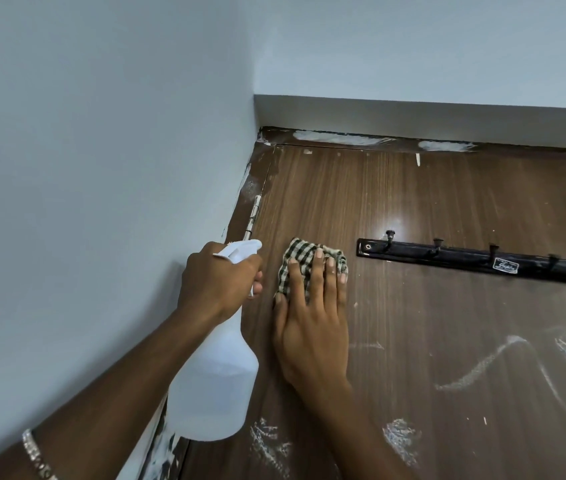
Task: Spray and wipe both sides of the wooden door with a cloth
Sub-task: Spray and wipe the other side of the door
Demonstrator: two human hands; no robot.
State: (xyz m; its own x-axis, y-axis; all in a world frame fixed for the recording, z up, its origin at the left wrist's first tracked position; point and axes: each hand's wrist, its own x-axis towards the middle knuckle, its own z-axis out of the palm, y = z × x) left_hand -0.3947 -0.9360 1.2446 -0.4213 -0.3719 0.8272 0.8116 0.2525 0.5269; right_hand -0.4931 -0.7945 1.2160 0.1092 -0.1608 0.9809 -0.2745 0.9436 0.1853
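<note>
Bracelet and left forearm sit closest, and the left hand is wrapped round the neck of a white spray bottle held just beside the hinge. On the door, the right hand lies flat with straight fingers pressing a checked cloth, left of the black hook rail. Wiping seems under way; doing it well probably means firm, overlapping strokes along the grain, working around the hooks and down to the white smears, refolding the cloth when it loads up.
</note>
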